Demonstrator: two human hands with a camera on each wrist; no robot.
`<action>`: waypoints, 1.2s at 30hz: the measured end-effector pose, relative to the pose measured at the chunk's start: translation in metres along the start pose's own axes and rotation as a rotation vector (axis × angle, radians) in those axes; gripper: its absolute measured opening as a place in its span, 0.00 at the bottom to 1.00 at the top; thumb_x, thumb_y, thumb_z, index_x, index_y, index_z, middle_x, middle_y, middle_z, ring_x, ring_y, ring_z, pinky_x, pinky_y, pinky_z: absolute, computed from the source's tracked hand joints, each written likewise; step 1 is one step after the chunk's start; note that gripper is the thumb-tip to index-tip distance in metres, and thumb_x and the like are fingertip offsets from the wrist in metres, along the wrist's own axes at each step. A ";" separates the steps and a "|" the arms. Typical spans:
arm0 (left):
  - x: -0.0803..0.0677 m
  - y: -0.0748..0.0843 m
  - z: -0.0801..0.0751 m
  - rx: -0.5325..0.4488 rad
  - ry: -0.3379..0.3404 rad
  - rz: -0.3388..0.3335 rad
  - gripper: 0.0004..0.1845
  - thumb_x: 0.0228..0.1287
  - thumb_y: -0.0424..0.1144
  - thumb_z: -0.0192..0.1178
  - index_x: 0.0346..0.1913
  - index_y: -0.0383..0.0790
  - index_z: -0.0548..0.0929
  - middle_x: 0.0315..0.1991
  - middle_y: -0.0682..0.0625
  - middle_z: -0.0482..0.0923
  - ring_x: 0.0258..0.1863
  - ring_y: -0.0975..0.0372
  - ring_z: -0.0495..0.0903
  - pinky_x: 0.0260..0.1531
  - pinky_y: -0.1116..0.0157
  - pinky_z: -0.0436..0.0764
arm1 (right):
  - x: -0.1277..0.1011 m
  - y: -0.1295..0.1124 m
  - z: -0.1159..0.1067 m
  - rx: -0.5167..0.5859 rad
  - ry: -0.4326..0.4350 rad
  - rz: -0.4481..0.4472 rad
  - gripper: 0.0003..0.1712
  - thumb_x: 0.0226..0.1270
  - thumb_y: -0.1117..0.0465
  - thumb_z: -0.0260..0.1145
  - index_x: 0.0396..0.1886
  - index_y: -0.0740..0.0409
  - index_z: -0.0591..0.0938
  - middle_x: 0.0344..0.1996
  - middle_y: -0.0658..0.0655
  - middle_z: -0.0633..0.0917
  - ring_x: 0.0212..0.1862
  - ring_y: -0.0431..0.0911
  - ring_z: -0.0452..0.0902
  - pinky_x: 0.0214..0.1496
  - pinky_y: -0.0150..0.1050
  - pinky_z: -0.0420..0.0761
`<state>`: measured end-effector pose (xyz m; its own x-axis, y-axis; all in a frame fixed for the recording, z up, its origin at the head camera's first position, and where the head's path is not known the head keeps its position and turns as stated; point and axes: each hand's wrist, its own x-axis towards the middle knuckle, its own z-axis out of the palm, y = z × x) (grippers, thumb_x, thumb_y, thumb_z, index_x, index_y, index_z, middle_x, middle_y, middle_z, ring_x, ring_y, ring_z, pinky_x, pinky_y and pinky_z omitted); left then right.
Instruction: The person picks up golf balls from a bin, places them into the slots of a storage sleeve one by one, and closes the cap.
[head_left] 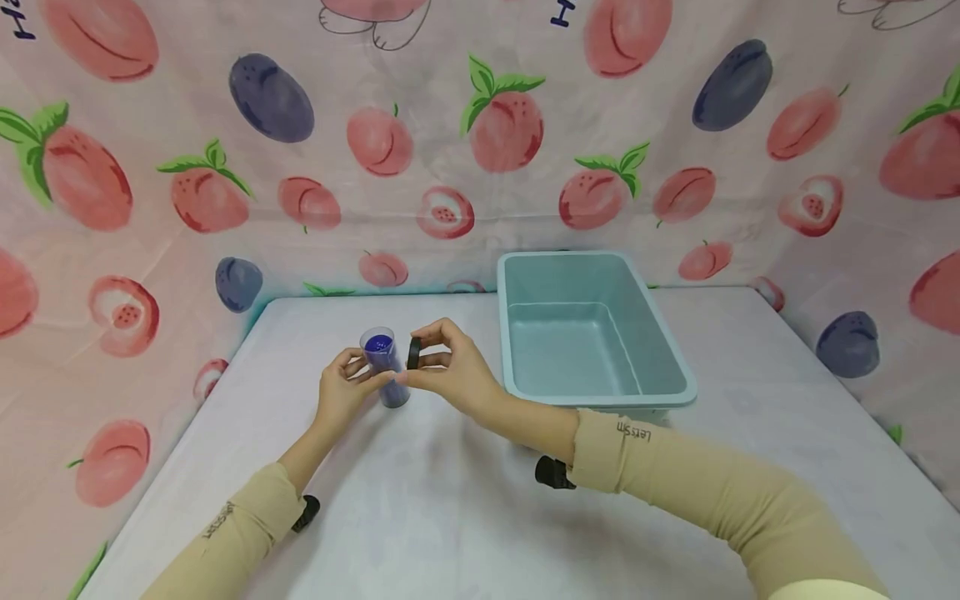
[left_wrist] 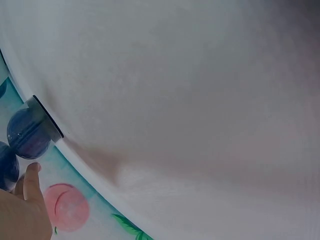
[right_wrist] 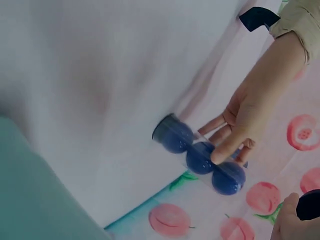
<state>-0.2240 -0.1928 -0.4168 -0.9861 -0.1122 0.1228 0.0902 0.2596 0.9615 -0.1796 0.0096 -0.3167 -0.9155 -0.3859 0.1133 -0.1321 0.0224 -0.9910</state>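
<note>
A clear tube (head_left: 391, 392) stands upright on the table, its top open. Inside it are three blue balls (right_wrist: 228, 178), stacked one over another, and its base is dark. My left hand (head_left: 345, 387) grips the tube from the left, thumb across the near side. To the right of the tube's mouth, my right hand (head_left: 468, 375) pinches a round black cap (head_left: 414, 353) on edge between thumb and fingers. In the left wrist view, part of the left hand (left_wrist: 30, 210) shows beside the lower tube; the tube's top lies outside that view.
A light blue plastic bin (head_left: 600, 400) sits to the right of the hands, near the back of the white-covered table (head_left: 450, 517). Behind the table hangs a fruit-printed cloth (head_left: 300, 250). Black wrist cameras sit under both sleeves.
</note>
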 end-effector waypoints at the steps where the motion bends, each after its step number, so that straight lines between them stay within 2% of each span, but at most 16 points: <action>1: 0.001 0.000 0.000 0.001 -0.001 -0.004 0.23 0.52 0.30 0.69 0.50 0.29 0.73 0.56 0.34 0.76 0.56 0.47 0.77 0.46 0.73 0.80 | 0.001 -0.004 -0.001 -0.006 0.007 0.007 0.27 0.56 0.71 0.69 0.55 0.63 0.69 0.51 0.64 0.74 0.48 0.52 0.80 0.49 0.38 0.82; 5: 0.001 0.000 0.000 0.013 0.002 -0.013 0.22 0.52 0.30 0.69 0.49 0.30 0.73 0.55 0.33 0.77 0.51 0.51 0.81 0.44 0.73 0.81 | 0.003 -0.017 -0.001 -0.041 0.024 0.023 0.27 0.55 0.69 0.70 0.54 0.63 0.71 0.51 0.62 0.76 0.48 0.50 0.80 0.50 0.37 0.82; 9: 0.002 -0.001 0.000 -0.010 0.005 -0.009 0.21 0.51 0.28 0.69 0.48 0.30 0.74 0.53 0.32 0.77 0.43 0.65 0.84 0.42 0.73 0.81 | 0.009 -0.026 -0.001 -0.109 0.016 -0.011 0.26 0.53 0.69 0.72 0.52 0.63 0.74 0.49 0.63 0.77 0.48 0.52 0.79 0.50 0.36 0.82; 13: 0.003 -0.001 -0.001 -0.033 0.011 -0.009 0.19 0.50 0.29 0.70 0.45 0.32 0.75 0.53 0.33 0.77 0.38 0.75 0.82 0.41 0.74 0.81 | 0.017 -0.036 -0.001 -0.203 -0.014 -0.048 0.26 0.52 0.68 0.73 0.52 0.62 0.76 0.49 0.62 0.78 0.48 0.52 0.79 0.49 0.33 0.82; 16: 0.003 -0.001 -0.002 -0.045 0.017 -0.022 0.19 0.50 0.29 0.70 0.44 0.33 0.76 0.52 0.37 0.79 0.36 0.77 0.81 0.39 0.75 0.81 | 0.025 -0.043 -0.001 -0.279 -0.047 -0.075 0.27 0.52 0.66 0.73 0.52 0.61 0.76 0.49 0.62 0.79 0.48 0.52 0.80 0.49 0.32 0.82; 20: 0.002 0.000 -0.001 -0.079 0.017 -0.028 0.21 0.50 0.27 0.70 0.48 0.29 0.77 0.49 0.45 0.82 0.35 0.78 0.80 0.40 0.76 0.81 | 0.036 -0.047 -0.003 -0.388 -0.086 -0.116 0.27 0.52 0.64 0.74 0.53 0.60 0.77 0.47 0.61 0.82 0.46 0.51 0.81 0.46 0.30 0.81; 23: 0.002 0.001 0.000 -0.085 0.026 -0.032 0.25 0.50 0.26 0.69 0.53 0.25 0.76 0.50 0.44 0.82 0.35 0.80 0.80 0.40 0.77 0.80 | 0.045 -0.047 -0.003 -0.449 -0.123 -0.128 0.27 0.53 0.62 0.74 0.53 0.60 0.78 0.47 0.61 0.82 0.46 0.51 0.82 0.44 0.30 0.81; 26: 0.002 0.001 0.001 -0.044 0.045 -0.027 0.26 0.50 0.27 0.69 0.54 0.25 0.76 0.51 0.37 0.79 0.36 0.76 0.82 0.39 0.78 0.80 | 0.055 -0.047 -0.003 -0.476 -0.158 -0.115 0.27 0.53 0.62 0.73 0.55 0.61 0.78 0.49 0.62 0.82 0.46 0.52 0.82 0.43 0.30 0.82; 29: 0.002 0.002 0.001 0.019 0.053 -0.009 0.26 0.50 0.29 0.70 0.55 0.27 0.78 0.53 0.35 0.78 0.44 0.62 0.84 0.41 0.76 0.80 | 0.063 -0.047 -0.002 -0.497 -0.180 -0.078 0.27 0.54 0.62 0.73 0.55 0.61 0.77 0.50 0.62 0.81 0.47 0.52 0.83 0.44 0.31 0.82; 32: 0.001 0.004 0.000 0.049 0.061 0.002 0.26 0.51 0.31 0.70 0.55 0.29 0.78 0.53 0.36 0.78 0.50 0.49 0.81 0.43 0.73 0.81 | 0.072 -0.047 -0.002 -0.540 -0.211 -0.061 0.27 0.54 0.63 0.72 0.56 0.61 0.77 0.51 0.63 0.81 0.48 0.53 0.82 0.45 0.32 0.83; 36: 0.000 0.004 0.000 0.052 0.065 0.002 0.26 0.50 0.32 0.70 0.55 0.30 0.78 0.52 0.38 0.78 0.49 0.48 0.80 0.42 0.74 0.81 | 0.085 -0.042 -0.001 -0.626 -0.273 -0.080 0.28 0.54 0.64 0.72 0.56 0.62 0.77 0.52 0.63 0.81 0.48 0.53 0.82 0.46 0.32 0.82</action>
<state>-0.2238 -0.1921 -0.4124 -0.9745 -0.1735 0.1420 0.0831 0.3087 0.9475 -0.2520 -0.0228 -0.2656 -0.7763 -0.6252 0.0809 -0.4651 0.4814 -0.7429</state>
